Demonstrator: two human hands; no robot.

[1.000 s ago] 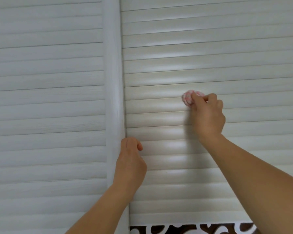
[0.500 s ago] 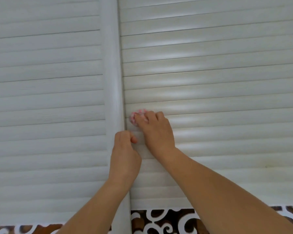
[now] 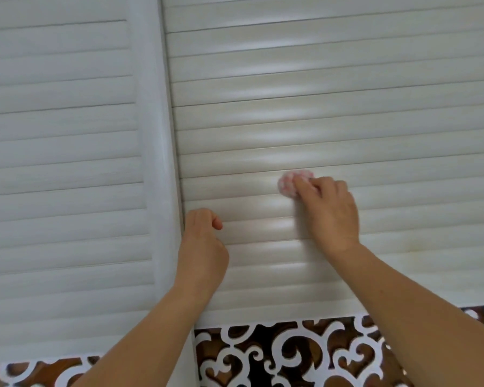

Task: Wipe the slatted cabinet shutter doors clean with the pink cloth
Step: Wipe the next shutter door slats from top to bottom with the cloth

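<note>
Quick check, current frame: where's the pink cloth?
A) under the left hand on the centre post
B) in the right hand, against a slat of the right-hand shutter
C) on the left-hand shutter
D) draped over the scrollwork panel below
B: the right hand pinches the balled pink cloth against the right-hand shutter; the left hand sits at the centre post, holding no cloth.

Pink cloth: we see it bunched small, pressed against a slat of the right door.
Shutter doors: we see them white, horizontally slatted, closed.
</note>
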